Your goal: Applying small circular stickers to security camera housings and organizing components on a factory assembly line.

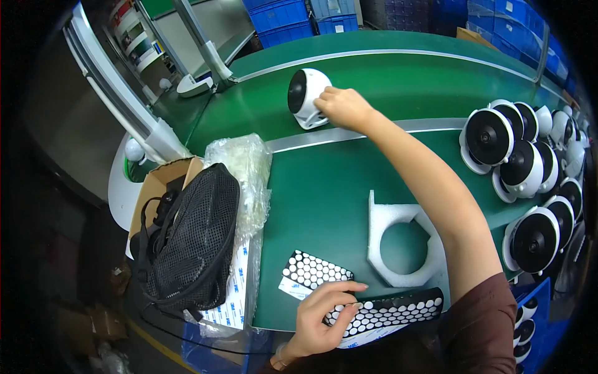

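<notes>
My right hand (pixel 346 109) reaches across to the far green belt. Its fingers are closed at the back of a white, ball-shaped camera (pixel 316 87) with a black front, on a small white stand. Near the front edge of the table, my left hand (pixel 321 319) pinches a black sheet of round white pads (pixel 389 315) between thumb and fingers. The sheet curves upward along its far edge. A smaller sheet of the same pads (pixel 314 269) lies just beyond that hand. Under my right forearm rests a white foam frame (pixel 380 249) with a large hole.
Several similar cameras (pixel 489 137) crowd the right side. To the left are a black mesh bag (pixel 196 243), a cardboard box (pixel 156 184) and a clear plastic-wrapped bundle (pixel 243 174). A metal rail (pixel 293 143) separates table and belt. Blue crates (pixel 280 22) stand behind.
</notes>
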